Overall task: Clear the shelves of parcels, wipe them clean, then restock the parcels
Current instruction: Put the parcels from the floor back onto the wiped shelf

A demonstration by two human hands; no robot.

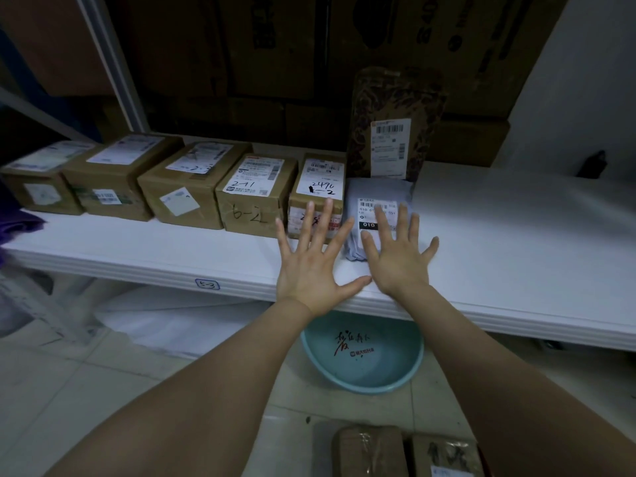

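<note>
A white shelf (pixel 516 235) carries a row of brown cardboard parcels (pixel 186 191), each with a white label. At the row's right end lies a grey soft-pack parcel (pixel 371 197), and a patterned brown pouch (pixel 392 108) stands behind it. My left hand (pixel 309 263) is spread flat with straight fingers, in front of a small box (pixel 318 187). My right hand (pixel 399 256) is also spread flat, its fingers lying over the grey parcel's front. Neither hand grips anything.
A light blue basin (pixel 364 359) sits on the tiled floor under the shelf edge. More brown parcels (pixel 371 452) lie on the floor at the bottom. Large dark cartons (pixel 275 46) fill the space behind the shelf. A purple cloth (pixel 17 225) shows at the left edge.
</note>
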